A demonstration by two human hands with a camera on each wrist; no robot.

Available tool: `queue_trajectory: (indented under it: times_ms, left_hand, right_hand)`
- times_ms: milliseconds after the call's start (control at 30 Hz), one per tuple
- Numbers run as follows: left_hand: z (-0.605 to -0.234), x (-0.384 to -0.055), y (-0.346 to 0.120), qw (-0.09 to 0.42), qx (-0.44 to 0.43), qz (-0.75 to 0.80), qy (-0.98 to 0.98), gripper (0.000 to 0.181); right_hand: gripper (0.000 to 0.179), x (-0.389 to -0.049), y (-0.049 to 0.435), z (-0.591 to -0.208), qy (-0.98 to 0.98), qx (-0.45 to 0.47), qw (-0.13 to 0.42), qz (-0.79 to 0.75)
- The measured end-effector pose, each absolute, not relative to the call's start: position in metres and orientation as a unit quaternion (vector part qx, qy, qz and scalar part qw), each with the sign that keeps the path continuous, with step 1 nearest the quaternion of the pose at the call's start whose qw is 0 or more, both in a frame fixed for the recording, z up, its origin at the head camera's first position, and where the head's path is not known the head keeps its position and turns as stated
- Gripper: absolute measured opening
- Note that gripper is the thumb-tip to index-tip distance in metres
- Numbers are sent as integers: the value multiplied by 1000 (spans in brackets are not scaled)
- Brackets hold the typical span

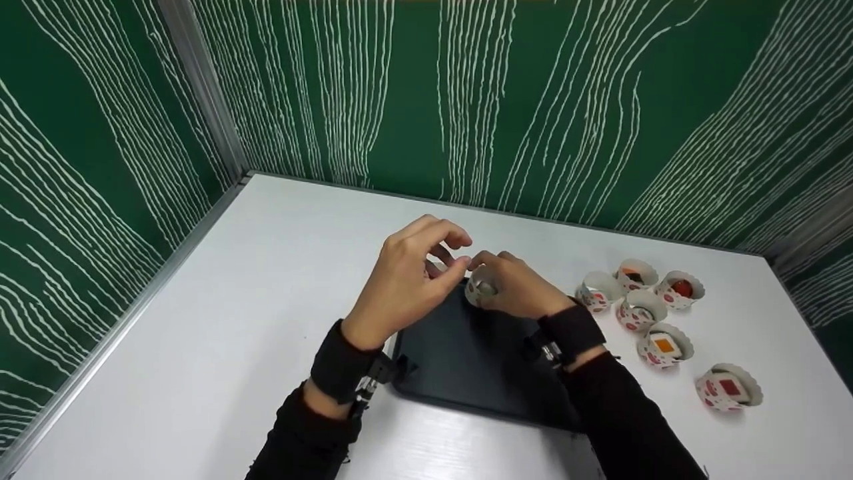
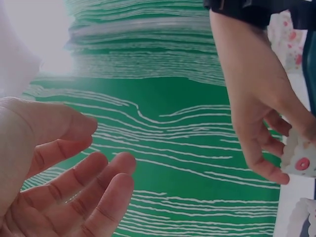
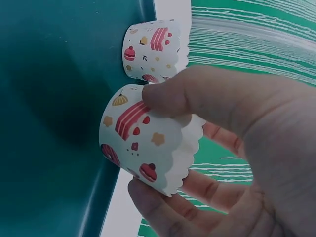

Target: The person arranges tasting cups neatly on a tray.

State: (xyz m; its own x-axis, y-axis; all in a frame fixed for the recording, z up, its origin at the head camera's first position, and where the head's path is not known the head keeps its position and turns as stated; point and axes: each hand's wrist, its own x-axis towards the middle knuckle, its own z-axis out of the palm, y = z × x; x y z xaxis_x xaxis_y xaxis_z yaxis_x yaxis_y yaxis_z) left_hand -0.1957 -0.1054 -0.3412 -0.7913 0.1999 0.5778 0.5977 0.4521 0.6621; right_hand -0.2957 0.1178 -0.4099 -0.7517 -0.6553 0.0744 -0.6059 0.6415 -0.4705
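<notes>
My right hand (image 1: 523,290) grips a paper baking cup (image 1: 474,293) at the far edge of the dark tray (image 1: 460,363). The cup is white with a scalloped rim and printed cakes, and something pale sits inside it. In the right wrist view the thumb presses one side of this cup (image 3: 140,140) and fingers support the other. A second printed cup (image 3: 154,52) stands beside it on the tray. My left hand (image 1: 413,277) hovers left of the held cup, fingers loosely bent with nothing in them; the left wrist view shows its palm side (image 2: 64,182).
Several similar cups stand on the white table (image 1: 266,280) right of the tray, including one with an orange-topped piece (image 1: 664,345), one with a red-topped piece (image 1: 728,388) and one with a red round item (image 1: 681,288). Green panels with white lines (image 1: 413,93) enclose the table.
</notes>
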Motion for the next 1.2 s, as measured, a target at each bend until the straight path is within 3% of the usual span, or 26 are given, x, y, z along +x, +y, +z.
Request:
queue_trajectory:
  times_ms: [233,467,967,1200]
  left_hand:
    - [-342,-196,-107,219,-243,-459,-826,13]
    - [-343,-197,-105,219,-249,-456,-826,13]
    - [-344,-197,-105,214,-249,-461,-825,13]
    - [-344,-197,-105,215,-247,-455,-829,13]
  right_hand:
    - [50,-299,110,-413,912,-343,66,-216]
    - [34,-302,104,-419,898,-392,33,-198]
    - [61,-298,103,-418,923,-323,83,-194]
    - [73,-295,110,-410,924,-311,80,-207]
